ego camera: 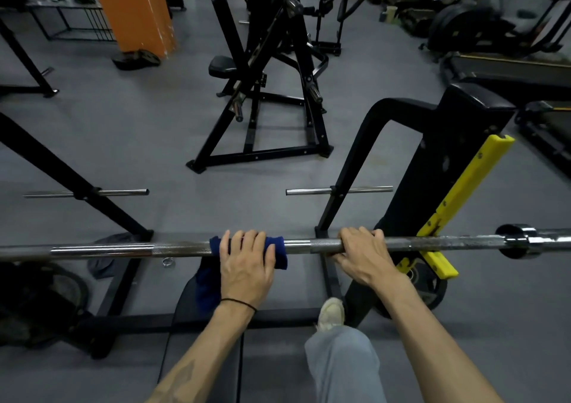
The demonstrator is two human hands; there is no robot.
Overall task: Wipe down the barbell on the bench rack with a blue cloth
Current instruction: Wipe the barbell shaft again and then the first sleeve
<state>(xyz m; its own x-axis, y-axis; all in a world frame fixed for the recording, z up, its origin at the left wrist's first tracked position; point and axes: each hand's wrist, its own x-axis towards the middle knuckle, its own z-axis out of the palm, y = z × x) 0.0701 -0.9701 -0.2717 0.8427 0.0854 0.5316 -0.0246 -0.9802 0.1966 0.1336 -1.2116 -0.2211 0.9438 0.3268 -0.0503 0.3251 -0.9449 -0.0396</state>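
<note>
A steel barbell [173,249] runs left to right across the lower middle of the view, resting at its right on a black rack upright with a yellow liner [463,186]. A blue cloth [279,252] is wrapped around the bar's middle, and part of it hangs down below the bar. My left hand [247,263] is closed over the cloth and the bar. My right hand [363,254] grips the bare knurled bar a little to the right of the cloth.
The black bench pad [200,365] lies below the bar, with my leg and a pale shoe [332,313] beside it. Weight plates [429,288] lean by the rack base. A black plate-loaded machine [265,93], an orange pillar [133,10] and treadmills [509,65] stand beyond.
</note>
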